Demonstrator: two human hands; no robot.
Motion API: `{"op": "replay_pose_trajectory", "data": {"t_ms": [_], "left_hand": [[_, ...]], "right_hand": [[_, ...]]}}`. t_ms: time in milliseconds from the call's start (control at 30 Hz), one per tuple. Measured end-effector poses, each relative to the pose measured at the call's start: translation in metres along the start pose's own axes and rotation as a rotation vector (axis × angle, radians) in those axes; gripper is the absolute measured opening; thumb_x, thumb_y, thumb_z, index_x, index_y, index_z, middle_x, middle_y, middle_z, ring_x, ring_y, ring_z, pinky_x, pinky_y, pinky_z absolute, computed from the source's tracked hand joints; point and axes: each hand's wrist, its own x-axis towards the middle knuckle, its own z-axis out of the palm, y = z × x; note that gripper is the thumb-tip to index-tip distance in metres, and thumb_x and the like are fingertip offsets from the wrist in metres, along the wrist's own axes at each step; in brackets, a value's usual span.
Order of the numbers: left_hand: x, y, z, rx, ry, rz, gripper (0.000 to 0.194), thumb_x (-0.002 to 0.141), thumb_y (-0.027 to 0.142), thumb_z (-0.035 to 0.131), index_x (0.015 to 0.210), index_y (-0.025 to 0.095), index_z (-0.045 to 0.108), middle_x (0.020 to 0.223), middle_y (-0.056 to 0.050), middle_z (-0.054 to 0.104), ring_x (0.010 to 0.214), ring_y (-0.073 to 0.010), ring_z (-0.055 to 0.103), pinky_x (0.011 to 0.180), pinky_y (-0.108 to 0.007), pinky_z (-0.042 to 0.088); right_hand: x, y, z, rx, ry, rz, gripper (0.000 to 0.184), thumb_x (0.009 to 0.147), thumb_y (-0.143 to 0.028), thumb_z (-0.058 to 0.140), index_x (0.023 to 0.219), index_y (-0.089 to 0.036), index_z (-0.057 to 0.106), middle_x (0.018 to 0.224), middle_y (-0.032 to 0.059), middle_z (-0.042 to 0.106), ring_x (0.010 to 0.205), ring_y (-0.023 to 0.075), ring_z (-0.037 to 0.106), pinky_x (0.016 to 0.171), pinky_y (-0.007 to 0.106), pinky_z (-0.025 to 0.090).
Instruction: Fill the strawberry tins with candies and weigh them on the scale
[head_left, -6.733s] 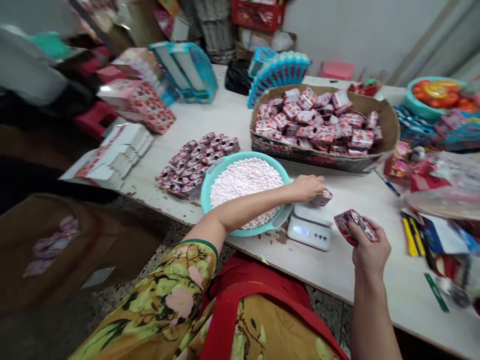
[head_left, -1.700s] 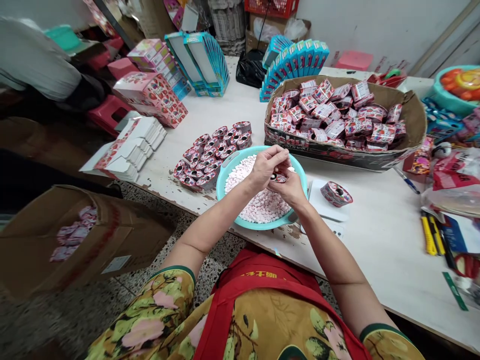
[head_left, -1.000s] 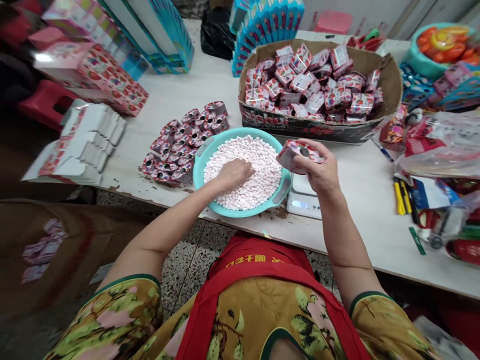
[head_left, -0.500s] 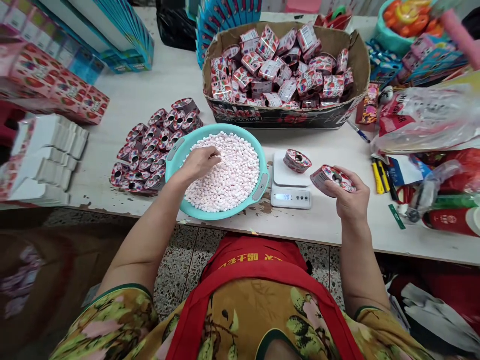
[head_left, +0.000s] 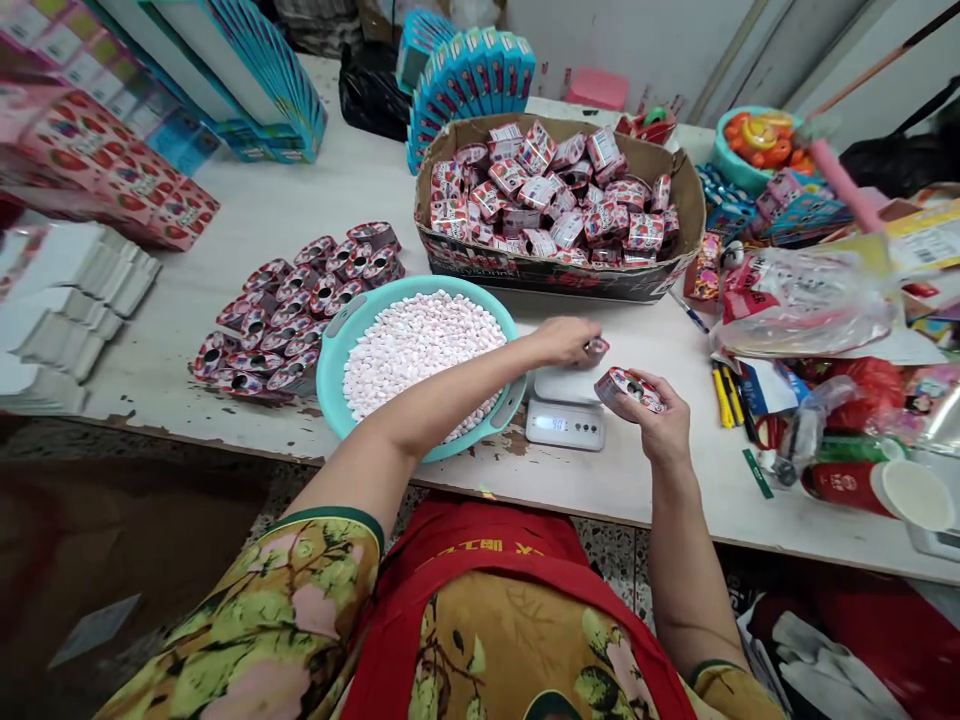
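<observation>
My left hand [head_left: 564, 342] is closed on a small printed carton [head_left: 598, 347] over the white digital scale [head_left: 564, 424]. Most of that carton is hidden behind my fingers, so I cannot tell whether it still touches the weighing plate. My right hand [head_left: 666, 418] grips another small red-and-pink carton [head_left: 636, 388], with a round hole in its upturned face, just right of the scale. Under my left forearm stands a turquoise basin [head_left: 330, 392] full of small white-pink candies [head_left: 420, 350]. Several similar cartons [head_left: 296, 310] stand grouped left of the basin, holes showing.
Behind the basin, a cardboard box [head_left: 555, 280] is heaped with printed cartons. Stacked white cartons [head_left: 67, 310] and strawberry-print boxes [head_left: 127, 175] occupy the left. Yellow cutters [head_left: 726, 395], plastic bags [head_left: 806, 305] and a red cup [head_left: 844, 485] crowd the right side.
My left hand has moved right, from the candies in the basin to the carton at the scale, and closed on it. My right hand still holds its carton. The camera view has shifted.
</observation>
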Motion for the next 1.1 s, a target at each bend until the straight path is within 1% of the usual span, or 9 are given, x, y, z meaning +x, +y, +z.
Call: {"op": "replay_pose_trajectory", "data": {"t_ms": [133, 267, 400, 500, 633, 800, 900, 1000, 1100], "left_hand": [[-0.042, -0.025, -0.042, -0.232, 0.446, -0.168, 0.041, 0.085, 0.038, 0.068, 0.119, 0.018, 0.069, 0.115, -0.01, 0.073, 0.101, -0.0268, 0.067, 0.085, -0.035, 0.048], [-0.12, -0.058, -0.077, -0.379, 0.691, -0.26, 0.039, 0.079, 0.034, 0.074, 0.114, 0.019, 0.07, 0.11, -0.006, 0.072, 0.099, -0.023, 0.063, 0.086, -0.033, 0.049], [-0.183, -0.082, -0.063, -0.564, 0.736, -0.404, 0.043, 0.075, 0.04, 0.079, 0.111, 0.019, 0.07, 0.103, -0.004, 0.072, 0.094, -0.022, 0.065, 0.083, -0.033, 0.053], [-0.205, -0.088, -0.037, -0.781, 0.745, -0.438, 0.051, 0.073, 0.045, 0.083, 0.114, 0.018, 0.069, 0.105, -0.005, 0.072, 0.093, -0.0215, 0.066, 0.084, -0.034, 0.055], [-0.204, -0.079, -0.014, -1.042, 0.812, -0.397, 0.051, 0.079, 0.052, 0.081, 0.117, 0.021, 0.065, 0.103, -0.006, 0.072, 0.09, -0.0201, 0.068, 0.08, -0.034, 0.057], [-0.184, -0.06, -0.006, -1.293, 0.875, -0.375, 0.045, 0.087, 0.057, 0.073, 0.114, 0.023, 0.063, 0.102, -0.006, 0.073, 0.098, -0.0225, 0.07, 0.08, -0.032, 0.057], [-0.175, -0.06, -0.004, -1.516, 0.96, -0.363, 0.047, 0.099, 0.063, 0.054, 0.117, 0.021, 0.064, 0.101, -0.008, 0.075, 0.104, -0.0236, 0.071, 0.083, -0.033, 0.057], [-0.166, -0.07, -0.002, -1.682, 1.034, -0.397, 0.052, 0.103, 0.063, 0.042, 0.119, 0.019, 0.065, 0.1, -0.008, 0.077, 0.105, -0.0233, 0.071, 0.085, -0.033, 0.057], [-0.155, -0.081, 0.001, -1.664, 1.027, -0.502, 0.052, 0.1, 0.065, 0.048, 0.116, 0.02, 0.067, 0.092, -0.007, 0.077, 0.102, -0.023, 0.073, 0.084, -0.033, 0.057]], "right_hand": [[0.016, -0.004, 0.014, -0.001, -0.028, -0.07, 0.055, 0.064, -0.044, 0.09, 0.113, -0.023, 0.076, 0.115, 0.0078, 0.073, 0.107, 0.0274, 0.07, 0.1, 0.047, 0.055], [0.039, -0.001, 0.042, -0.004, -0.072, -0.129, 0.052, 0.063, -0.046, 0.089, 0.109, -0.024, 0.078, 0.113, 0.0064, 0.071, 0.106, 0.0257, 0.068, 0.101, 0.045, 0.054], [0.06, 0.014, 0.063, -0.069, -0.144, -0.169, 0.055, 0.064, -0.051, 0.086, 0.11, -0.023, 0.078, 0.109, 0.0067, 0.069, 0.103, 0.0252, 0.067, 0.102, 0.046, 0.052], [0.067, 0.018, 0.069, -0.203, -0.126, -0.193, 0.064, 0.065, -0.059, 0.084, 0.117, -0.024, 0.075, 0.114, 0.0089, 0.068, 0.111, 0.0296, 0.064, 0.106, 0.053, 0.05], [0.056, -0.017, 0.091, -0.246, -0.066, -0.394, 0.071, 0.078, -0.065, 0.076, 0.139, -0.031, 0.061, 0.137, 0.0108, 0.057, 0.127, 0.0323, 0.057, 0.105, 0.052, 0.052], [0.033, -0.091, 0.168, 0.017, -0.617, -0.321, 0.078, 0.073, -0.066, 0.082, 0.138, -0.031, 0.055, 0.128, 0.0065, 0.062, 0.108, 0.0257, 0.064, 0.086, 0.041, 0.059], [0.031, -0.116, 0.201, 0.053, -0.757, -0.282, 0.067, 0.07, -0.056, 0.088, 0.122, -0.024, 0.06, 0.105, 0.0028, 0.065, 0.096, 0.0218, 0.062, 0.085, 0.039, 0.058], [0.037, -0.124, 0.211, -0.011, -0.769, -0.334, 0.058, 0.069, -0.041, 0.089, 0.114, -0.02, 0.06, 0.096, 0.0008, 0.062, 0.097, 0.0214, 0.06, 0.088, 0.04, 0.055], [0.041, -0.124, 0.208, -0.07, -0.748, -0.371, 0.053, 0.066, -0.033, 0.09, 0.109, -0.02, 0.061, 0.095, 0.0009, 0.062, 0.099, 0.0225, 0.059, 0.09, 0.04, 0.054]]}}
